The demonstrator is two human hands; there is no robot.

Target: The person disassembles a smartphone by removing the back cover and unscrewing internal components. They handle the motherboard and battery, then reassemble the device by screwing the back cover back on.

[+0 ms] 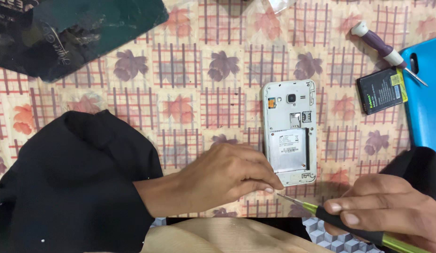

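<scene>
White smartphone point(289, 132), back cover off, face-down on patterned counter point(190, 61).
Light, rigid, probably fragile inside; best held by edges. Left hand point(227, 175) fingers pinched together beside its lower corner; right hand point(387, 208) grips green-black screwdriver point(342, 220).

Loose black sleeves cover both arms to the wrists, the left sleeve point(72, 182) bulky at eight o'clock; both hands are bare.

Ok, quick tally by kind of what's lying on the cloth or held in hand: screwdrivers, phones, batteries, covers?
Screwdrivers: 2, a green-and-black one in the right hand, a purple-and-white one on the cloth
Opened phones: 1, the left hand at its lower corner
Loose batteries: 1
Blue covers: 1
Total: 5
</scene>
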